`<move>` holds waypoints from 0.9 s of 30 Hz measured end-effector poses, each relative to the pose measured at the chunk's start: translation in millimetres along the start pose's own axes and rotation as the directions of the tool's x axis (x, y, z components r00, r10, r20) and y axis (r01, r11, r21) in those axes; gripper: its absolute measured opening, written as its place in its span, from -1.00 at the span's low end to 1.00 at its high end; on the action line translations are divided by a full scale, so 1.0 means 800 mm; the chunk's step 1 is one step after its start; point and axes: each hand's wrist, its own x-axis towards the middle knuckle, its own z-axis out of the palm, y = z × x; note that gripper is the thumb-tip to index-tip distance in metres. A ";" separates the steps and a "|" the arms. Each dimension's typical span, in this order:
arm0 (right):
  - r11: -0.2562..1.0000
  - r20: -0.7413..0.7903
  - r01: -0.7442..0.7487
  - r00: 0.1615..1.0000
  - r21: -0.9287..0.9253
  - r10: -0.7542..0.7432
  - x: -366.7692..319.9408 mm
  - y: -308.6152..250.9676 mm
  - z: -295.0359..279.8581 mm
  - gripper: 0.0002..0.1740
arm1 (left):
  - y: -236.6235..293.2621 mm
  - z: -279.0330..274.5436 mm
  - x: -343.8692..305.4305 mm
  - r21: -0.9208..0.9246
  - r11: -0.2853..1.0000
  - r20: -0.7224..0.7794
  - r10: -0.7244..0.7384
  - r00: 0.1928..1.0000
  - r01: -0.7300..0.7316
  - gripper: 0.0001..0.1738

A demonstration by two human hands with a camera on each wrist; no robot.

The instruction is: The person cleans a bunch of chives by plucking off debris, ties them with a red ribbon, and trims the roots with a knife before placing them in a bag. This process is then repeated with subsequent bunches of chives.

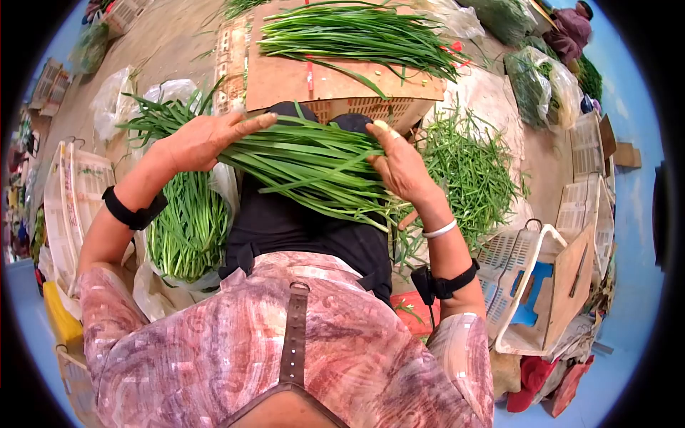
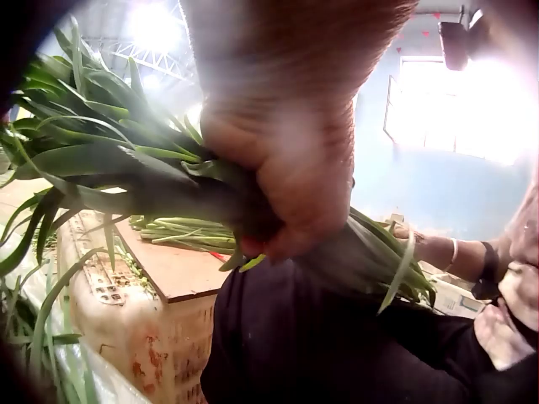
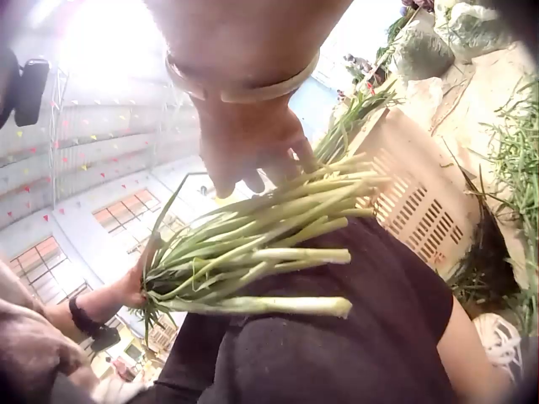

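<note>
A bunch of garlic chives point(image 1: 307, 160) lies across above the person's lap, its leaves to the left and pale stem ends to the right. The left hand point(image 1: 207, 139) grips the leafy part; in the left wrist view the thumb and palm point(image 2: 295, 185) wrap over the leaves. At the stem end, the right hand point(image 1: 403, 167) touches the bunch with its fingers. In the right wrist view the right fingers point(image 3: 253, 168) reach down onto the stems point(image 3: 278, 227), whose cut ends stick out unevenly.
Another pile of chives point(image 1: 349, 36) rests on a board point(image 1: 285, 78) over a crate in front. More chives point(image 1: 189, 228) lie in plastic at the left. Loose trimmings point(image 1: 471, 167) are heaped on the right. A white crate point(image 1: 514, 264) stands at the right; a person point(image 1: 571, 32) is farther back.
</note>
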 end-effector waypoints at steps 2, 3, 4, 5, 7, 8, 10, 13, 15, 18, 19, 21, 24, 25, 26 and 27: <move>0.997 0.094 0.016 0.996 -0.072 -0.010 -0.005 -0.009 0.012 -0.31 | -0.005 0.001 0.001 -0.041 0.999 -0.053 0.018 0.998 -0.020 0.02; 0.989 0.098 0.031 0.995 -0.147 -0.016 -0.007 -0.015 0.016 -0.13 | -0.004 -0.002 0.003 -0.043 0.999 -0.058 0.004 0.998 -0.006 0.02; 0.990 0.139 0.011 0.990 -0.141 0.009 -0.010 -0.022 0.014 -0.01 | -0.002 -0.006 0.006 -0.089 0.995 -0.032 -0.036 0.999 0.033 0.10; 0.991 0.180 -0.006 0.983 -0.134 0.030 -0.009 -0.032 0.007 0.10 | -0.002 -0.014 0.008 -0.133 0.988 -0.005 -0.077 0.997 0.076 0.18; 0.998 0.284 -0.055 0.957 -0.038 0.063 -0.009 -0.036 0.002 0.34 | -0.016 -0.025 0.014 -0.139 0.987 0.015 -0.084 0.996 0.086 0.14; 0.997 0.285 -0.010 0.958 -0.071 0.030 -0.010 -0.045 0.000 0.41 | -0.012 -0.043 0.017 -0.107 0.988 0.035 -0.109 0.993 0.112 0.12; 0.994 0.277 0.032 0.961 -0.106 -0.002 -0.015 -0.064 -0.002 0.55 | -0.013 -0.065 0.029 -0.049 0.995 0.010 -0.089 0.996 0.090 0.09; 0.958 0.205 -0.113 0.964 -0.264 0.170 -0.026 -0.091 0.015 0.48 | -0.023 -0.081 0.054 0.043 0.998 0.014 -0.045 0.999 0.045 0.01; 0.947 0.088 -0.146 0.980 -0.287 0.178 -0.026 -0.080 0.039 0.40 | -0.011 -0.106 0.072 0.095 0.994 0.121 -0.068 0.990 0.057 0.00; 0.949 -0.056 -0.235 0.972 -0.210 0.228 -0.016 -0.055 0.046 0.24 | -0.001 -0.129 0.092 0.182 0.983 0.115 0.004 0.993 -0.025 0.01; 0.954 -0.066 -0.278 0.960 -0.116 0.272 -0.012 -0.048 0.045 0.17 | -0.001 -0.134 0.099 0.196 0.980 0.112 0.014 0.994 -0.036 0.00; 0.962 -0.182 -0.242 0.959 -0.125 0.218 0.000 -0.037 0.041 0.02 | 0.013 -0.158 0.111 0.238 0.970 0.152 -0.090 0.984 0.052 -0.07; 0.970 -0.216 -0.214 0.948 0.118 0.236 0.025 -0.029 0.018 -0.37 | 0.002 -0.186 0.127 0.277 0.958 0.100 0.045 0.994 -0.071 -0.25; 0.970 -0.216 -0.214 0.948 0.112 0.235 0.038 -0.025 0.008 -0.37 | -0.009 -0.204 0.138 0.389 0.909 0.179 0.088 0.980 -0.153 -0.40; 0.988 -0.220 -0.040 0.973 0.152 0.073 0.054 -0.016 -0.003 -0.48 | -0.021 -0.217 0.149 0.459 0.873 0.100 0.134 0.986 -0.165 -0.39; 0.972 -0.228 0.135 0.970 0.192 -0.090 0.066 -0.014 -0.015 -0.59 | -0.021 -0.231 0.156 0.527 0.833 0.023 0.184 0.983 -0.169 -0.38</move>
